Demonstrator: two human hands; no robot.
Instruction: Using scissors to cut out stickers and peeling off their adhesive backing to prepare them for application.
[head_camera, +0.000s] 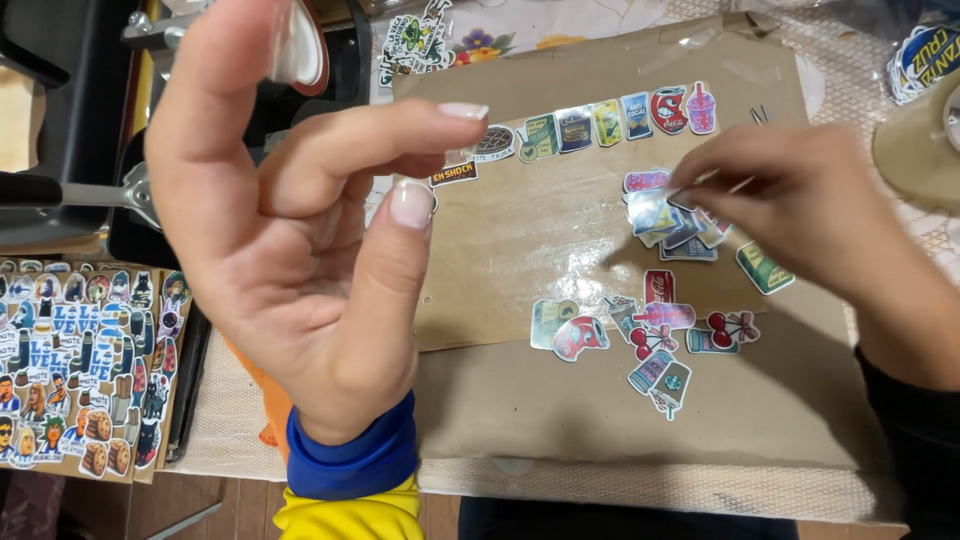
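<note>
My left hand (290, 270) is raised close to the camera over the left edge of a brown cardboard sheet (520, 240). Its fingers are curled and apart, with nothing clearly in them. My right hand (790, 200) reaches in from the right, its fingertips pinched on a sticker at the edge of a small pile of glossy stickers (655, 215). A row of stickers (600, 122) lies along the top of the cardboard. More loose stickers (650, 335), some red with cherries, lie scattered below the pile. A green sticker (765, 268) lies just under my right wrist.
Sheets covered with several small stickers (90, 370) lie at the left edge. A black machine (70, 100) stands at the top left. A roll of tape (925, 150) and a round sticker stack (925, 60) sit at the far right on a patterned cloth.
</note>
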